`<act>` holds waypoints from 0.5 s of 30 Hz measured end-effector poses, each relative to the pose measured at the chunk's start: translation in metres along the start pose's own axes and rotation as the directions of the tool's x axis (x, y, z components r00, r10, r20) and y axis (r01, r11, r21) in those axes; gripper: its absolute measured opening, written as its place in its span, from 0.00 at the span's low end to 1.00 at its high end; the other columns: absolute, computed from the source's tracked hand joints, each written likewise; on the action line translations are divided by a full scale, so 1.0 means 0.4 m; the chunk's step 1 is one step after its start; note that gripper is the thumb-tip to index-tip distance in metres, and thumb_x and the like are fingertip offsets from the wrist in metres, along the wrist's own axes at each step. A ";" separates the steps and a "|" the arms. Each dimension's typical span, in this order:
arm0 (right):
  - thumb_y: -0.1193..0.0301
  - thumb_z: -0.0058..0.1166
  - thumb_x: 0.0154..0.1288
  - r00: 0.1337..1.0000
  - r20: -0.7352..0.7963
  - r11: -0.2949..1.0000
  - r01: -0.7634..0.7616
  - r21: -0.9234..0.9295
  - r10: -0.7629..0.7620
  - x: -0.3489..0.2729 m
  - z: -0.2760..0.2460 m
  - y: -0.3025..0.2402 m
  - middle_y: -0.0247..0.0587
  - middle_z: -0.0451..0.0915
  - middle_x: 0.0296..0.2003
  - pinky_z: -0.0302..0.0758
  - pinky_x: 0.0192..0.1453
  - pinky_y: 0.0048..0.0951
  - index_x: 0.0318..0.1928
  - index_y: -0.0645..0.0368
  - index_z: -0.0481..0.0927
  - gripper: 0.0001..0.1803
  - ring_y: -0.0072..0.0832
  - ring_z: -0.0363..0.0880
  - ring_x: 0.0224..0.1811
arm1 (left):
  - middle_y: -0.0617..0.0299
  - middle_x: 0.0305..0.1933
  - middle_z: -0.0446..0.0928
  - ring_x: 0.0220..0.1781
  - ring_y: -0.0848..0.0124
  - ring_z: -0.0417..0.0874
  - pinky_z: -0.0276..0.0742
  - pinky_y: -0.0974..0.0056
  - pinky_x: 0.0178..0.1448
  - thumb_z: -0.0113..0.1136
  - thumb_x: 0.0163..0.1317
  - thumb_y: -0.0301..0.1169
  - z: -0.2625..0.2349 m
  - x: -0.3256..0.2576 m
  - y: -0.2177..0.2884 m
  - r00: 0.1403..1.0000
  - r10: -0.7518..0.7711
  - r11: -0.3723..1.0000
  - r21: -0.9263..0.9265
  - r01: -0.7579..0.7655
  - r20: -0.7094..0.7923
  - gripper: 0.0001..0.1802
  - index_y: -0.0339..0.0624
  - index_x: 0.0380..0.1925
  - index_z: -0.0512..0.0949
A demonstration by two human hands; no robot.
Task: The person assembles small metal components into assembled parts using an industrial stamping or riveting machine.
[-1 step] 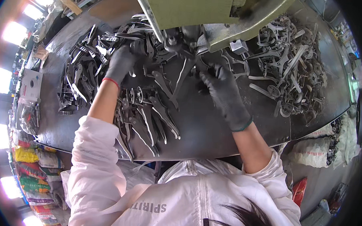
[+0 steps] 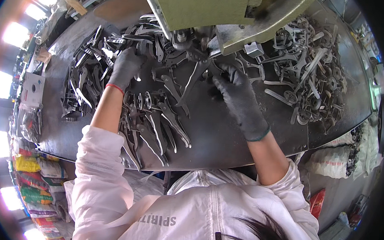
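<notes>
Nothing has moved since the earlier frame. At centre frame the gloved right hand pinches a dark metal part under the green machine. The left hand rests half-curled on the parts pile at upper left; its hold cannot be told. A white box with a red label lies at the tabletop's left edge.

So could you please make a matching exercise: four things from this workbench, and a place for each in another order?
Things:
1. left hand
2. right hand
3. green machine
4. tangled heap of metal parts

Places:
a. far right of the bench
b. on the parts pile at left
c. above the bench, top centre
d. at a metal blank under the machine

Pairs: 1-b, 2-d, 3-c, 4-a
</notes>
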State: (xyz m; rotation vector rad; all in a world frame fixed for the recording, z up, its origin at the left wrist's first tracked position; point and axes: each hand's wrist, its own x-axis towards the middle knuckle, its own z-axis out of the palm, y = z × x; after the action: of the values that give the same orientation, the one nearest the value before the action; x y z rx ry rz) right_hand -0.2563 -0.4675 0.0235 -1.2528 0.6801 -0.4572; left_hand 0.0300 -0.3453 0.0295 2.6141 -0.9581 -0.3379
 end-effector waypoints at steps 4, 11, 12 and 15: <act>0.76 0.49 0.65 0.995 0.052 0.995 -0.079 -0.069 0.082 -0.027 -0.002 -0.002 0.37 0.77 0.31 0.77 0.27 0.22 0.53 0.66 0.71 0.16 0.17 0.76 0.24 | 0.53 0.40 0.79 0.39 0.71 0.78 0.73 0.66 0.44 0.57 0.56 0.30 -0.038 -0.064 -0.029 0.996 0.071 0.983 -0.165 -0.080 -0.063 0.17 0.30 0.44 0.75; 0.75 0.46 0.67 0.989 0.043 0.989 -0.143 -0.031 0.144 -0.027 -0.016 0.023 0.38 0.78 0.33 0.76 0.28 0.18 0.59 0.65 0.66 0.21 0.17 0.77 0.26 | 0.62 0.40 0.76 0.38 0.76 0.73 0.72 0.69 0.44 0.61 0.57 0.28 -0.126 -0.258 0.136 0.863 0.343 0.912 -0.353 -0.211 0.370 0.19 0.31 0.46 0.73; 0.75 0.46 0.67 0.988 0.038 0.989 -0.150 0.012 0.150 -0.027 -0.009 0.027 0.38 0.78 0.33 0.76 0.28 0.17 0.59 0.65 0.67 0.20 0.17 0.77 0.26 | 0.62 0.40 0.76 0.38 0.76 0.73 0.72 0.69 0.44 0.61 0.57 0.28 -0.123 -0.270 0.152 0.864 0.343 0.912 -0.350 -0.212 0.368 0.19 0.31 0.46 0.73; 0.77 0.47 0.65 0.990 0.074 0.991 -0.124 0.052 0.120 -0.020 0.014 0.034 0.42 0.77 0.35 0.78 0.27 0.20 0.49 0.66 0.70 0.13 0.20 0.78 0.25 | 0.63 0.37 0.75 0.37 0.78 0.72 0.71 0.70 0.42 0.64 0.57 0.32 -0.105 -0.298 0.218 0.700 0.483 0.854 -0.457 -0.246 0.525 0.21 0.31 0.47 0.73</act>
State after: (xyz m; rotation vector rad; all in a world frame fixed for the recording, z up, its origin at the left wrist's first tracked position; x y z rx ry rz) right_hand -0.2589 -0.4548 0.0130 -1.1618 0.6755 -0.3280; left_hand -0.0954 -0.3196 0.1142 1.9101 -1.4426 -1.2044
